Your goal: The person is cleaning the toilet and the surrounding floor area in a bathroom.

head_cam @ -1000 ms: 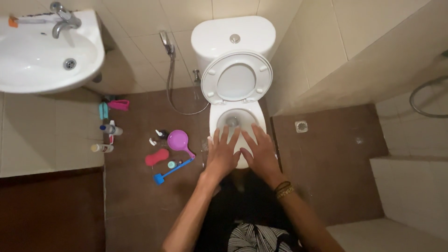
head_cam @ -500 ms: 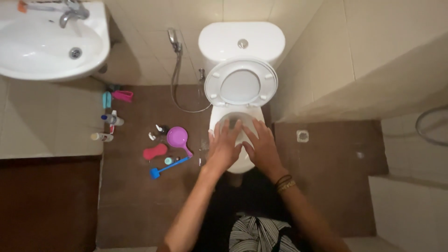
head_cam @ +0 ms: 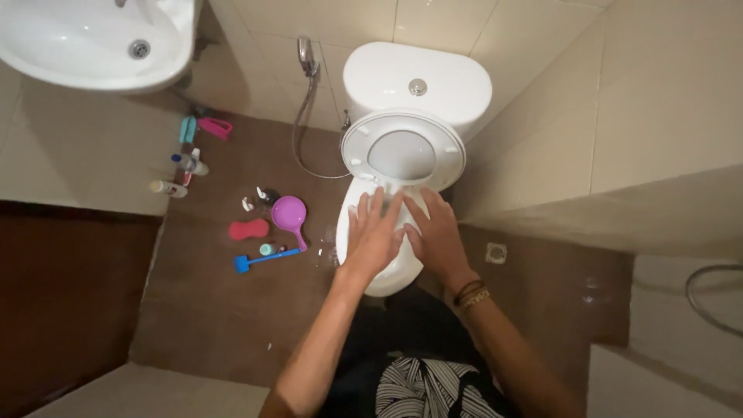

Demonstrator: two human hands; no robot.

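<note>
Both hands are held flat with the fingers spread and nothing gripped: the left hand [head_cam: 373,236] and the right hand [head_cam: 436,238] are stretched side by side over the white toilet bowl [head_cam: 387,279]; whether the bowl is touched cannot be told. The seat and lid [head_cam: 403,150] are raised against the cistern [head_cam: 418,81]. Dark bracelets [head_cam: 470,292] are worn on the right wrist. On the brown floor [head_cam: 224,317] to the left, a purple scoop [head_cam: 288,213], a pink sponge [head_cam: 248,229] and a blue brush [head_cam: 263,259] are seen.
</note>
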